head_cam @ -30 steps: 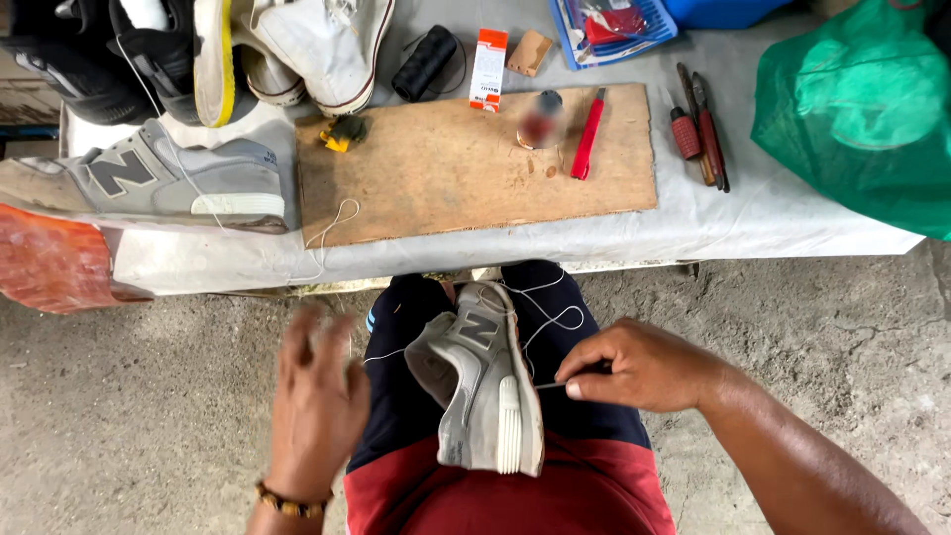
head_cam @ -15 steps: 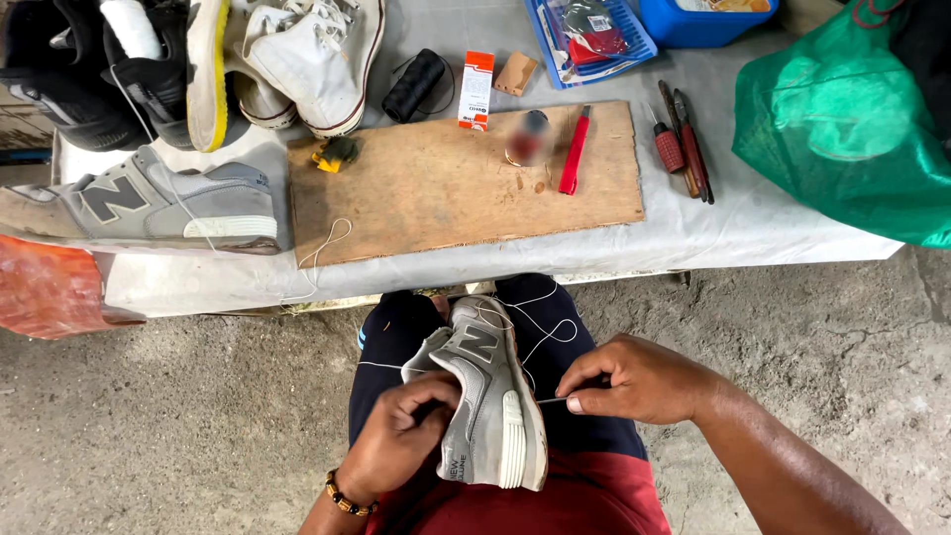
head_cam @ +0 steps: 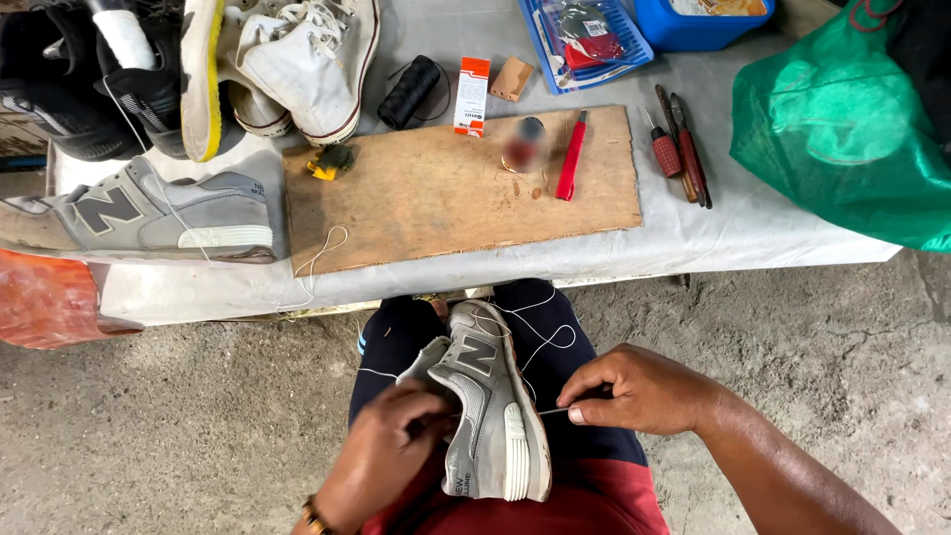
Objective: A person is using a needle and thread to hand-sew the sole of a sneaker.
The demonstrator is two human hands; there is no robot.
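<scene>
I count two grey sneakers: one (head_cam: pixel 490 406) on my lap at six o'clock, its mate (head_cam: pixel 149 210) on the table at nine. Two white high-tops (head_cam: pixel 297 59) at eleven, one wooden board (head_cam: pixel 456 188) at twelve, one green bag (head_cam: pixel 842 119) at two.

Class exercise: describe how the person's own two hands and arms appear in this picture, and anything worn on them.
Both forearms are bare, with no sleeves or gloves. The left hand has a beaded bracelet of dark and amber beads at the wrist. The right hand shows no ring, watch or band.

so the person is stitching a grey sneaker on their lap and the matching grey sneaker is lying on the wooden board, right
Not quite. In the head view the matching grey sneaker lies on the white table cover, left of the brown wooden board, not on it. The grey sneaker on the lap is as you say.
</scene>
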